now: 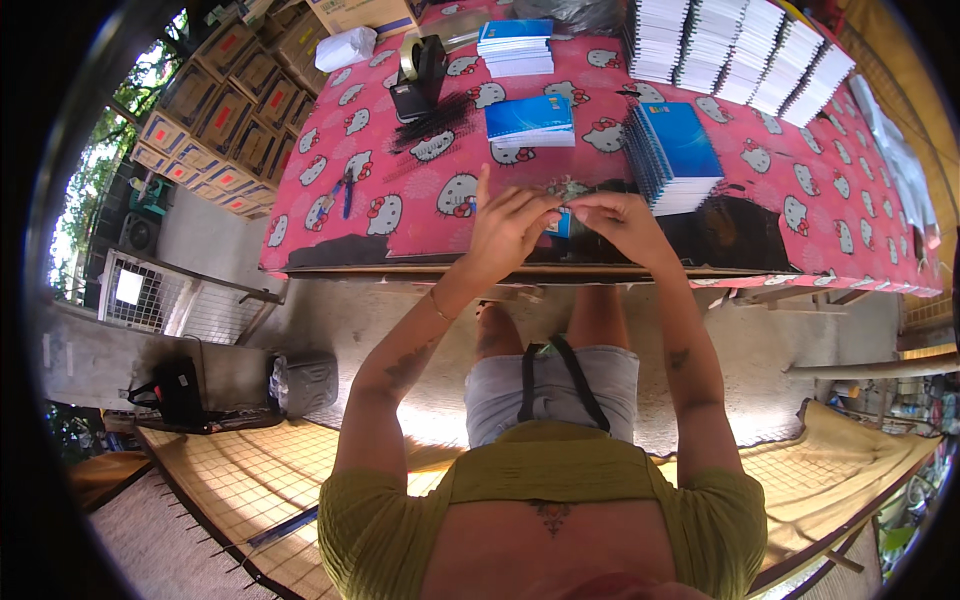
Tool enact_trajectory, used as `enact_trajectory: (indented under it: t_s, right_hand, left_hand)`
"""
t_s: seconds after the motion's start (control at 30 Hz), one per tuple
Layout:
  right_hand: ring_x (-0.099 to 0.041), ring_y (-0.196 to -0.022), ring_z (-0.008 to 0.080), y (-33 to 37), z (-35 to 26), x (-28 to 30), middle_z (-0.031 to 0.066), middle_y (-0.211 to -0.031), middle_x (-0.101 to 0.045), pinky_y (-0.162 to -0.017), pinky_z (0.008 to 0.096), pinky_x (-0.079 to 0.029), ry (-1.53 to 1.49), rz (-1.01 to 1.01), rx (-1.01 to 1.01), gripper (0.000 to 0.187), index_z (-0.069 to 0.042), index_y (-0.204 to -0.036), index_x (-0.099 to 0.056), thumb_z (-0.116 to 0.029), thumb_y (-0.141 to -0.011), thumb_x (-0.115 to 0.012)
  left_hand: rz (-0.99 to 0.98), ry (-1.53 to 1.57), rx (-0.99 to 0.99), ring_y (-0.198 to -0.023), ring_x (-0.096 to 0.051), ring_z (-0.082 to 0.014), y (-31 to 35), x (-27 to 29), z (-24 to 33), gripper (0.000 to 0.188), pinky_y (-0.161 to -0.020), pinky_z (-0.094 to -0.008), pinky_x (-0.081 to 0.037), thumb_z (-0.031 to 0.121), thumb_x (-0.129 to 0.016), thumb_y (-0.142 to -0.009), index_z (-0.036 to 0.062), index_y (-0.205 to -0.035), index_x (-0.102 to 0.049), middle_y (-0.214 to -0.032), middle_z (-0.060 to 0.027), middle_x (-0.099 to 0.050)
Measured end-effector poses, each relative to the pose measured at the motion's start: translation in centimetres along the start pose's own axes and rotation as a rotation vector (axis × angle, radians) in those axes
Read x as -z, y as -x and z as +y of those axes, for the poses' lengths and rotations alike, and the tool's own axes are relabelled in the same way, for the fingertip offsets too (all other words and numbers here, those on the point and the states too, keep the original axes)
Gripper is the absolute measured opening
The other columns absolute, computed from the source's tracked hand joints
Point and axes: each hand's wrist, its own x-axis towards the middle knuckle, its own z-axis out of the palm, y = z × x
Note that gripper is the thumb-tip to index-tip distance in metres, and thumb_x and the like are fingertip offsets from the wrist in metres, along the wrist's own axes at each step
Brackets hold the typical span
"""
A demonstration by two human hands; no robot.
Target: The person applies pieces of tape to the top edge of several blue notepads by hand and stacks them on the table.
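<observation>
Near the front edge of the table, my left hand and my right hand meet with thumbs and fingertips pinched together. Whatever is between the fingertips is small and I cannot make it out. On the left hand one finger sticks up. Below the fingertips shows a bit of a blue-covered item, mostly hidden by the hands. Just beyond lies a short stack of blue-covered booklets. To the right of my right hand stands a taller pile of spiral-bound blue notebooks.
A pink patterned cloth covers the table. On it are a tape dispenser, loose black binding coils, a blue-handled tool and another booklet stack. Rows of bound white pads fill the far right. Cardboard boxes are piled left.
</observation>
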Motion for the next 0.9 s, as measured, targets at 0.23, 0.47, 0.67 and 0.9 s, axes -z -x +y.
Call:
enact_trajectory:
  t_s: [0.23, 0.47, 0.67, 0.9]
  right_hand:
    - [-0.069, -0.078, 0.0125, -1.5, -0.8, 1.1, 0.0115, -0.08, -0.07, -0.073, 0.0281, -0.055, 0.134, -0.097, 0.113, 0.013, 0.001, -0.095, -0.069, -0.007, -0.085, -0.071]
    - [-0.063, -0.063, 0.0295, -1.4, -0.2, -1.6, 0.0119, -0.071, -0.06, -0.06, 0.0362, -0.05, 0.315, 0.207, 0.323, 0.02, -0.001, -0.076, -0.051, -0.005, -0.071, -0.07]
    - [-0.065, -0.087, 0.0316, 0.2, -4.3, -1.1, 0.016, -0.096, -0.065, -0.077, 0.0389, -0.051, 0.309, 0.522, 0.271, 0.024, -0.003, -0.105, -0.066, -0.012, -0.084, -0.072]
    - [-0.054, -0.127, 0.0293, 3.6, -5.3, 11.7, 0.0216, -0.136, -0.056, -0.104, 0.0395, -0.042, 0.539, 0.605, 0.115, 0.062, 0.003, -0.138, -0.052, -0.017, -0.085, -0.078]
  left_hand:
    - [-0.031, -0.039, 0.005, -0.088, -0.062, -0.0242, -0.4, 0.1, 0.4, 0.022, -0.098, -0.0473, -0.039, 0.024, -0.072, -0.086, 0.0105, -0.103, -0.069, -0.092, -0.0031, -0.067]
    - [-0.08, -0.147, -0.038, -0.085, -0.059, -0.0292, -0.6, 1.2, 2.1, 0.029, -0.075, -0.0426, -0.046, 0.008, -0.068, -0.083, 0.0049, -0.111, -0.066, -0.089, -0.0085, -0.063]
    - [-0.047, -0.132, 0.097, -0.081, -0.064, -0.0316, -4.3, 2.0, 3.3, 0.024, -0.071, -0.0424, -0.051, 0.005, -0.068, -0.083, 0.0039, -0.106, -0.067, -0.087, -0.0122, -0.065]
    - [0.337, 0.299, -0.296, -0.115, -0.064, -0.0332, -15.5, -2.6, 4.3, 0.025, -0.092, -0.0381, -0.054, -0.006, -0.065, -0.083, 0.0022, -0.106, -0.068, -0.115, -0.0147, -0.07]
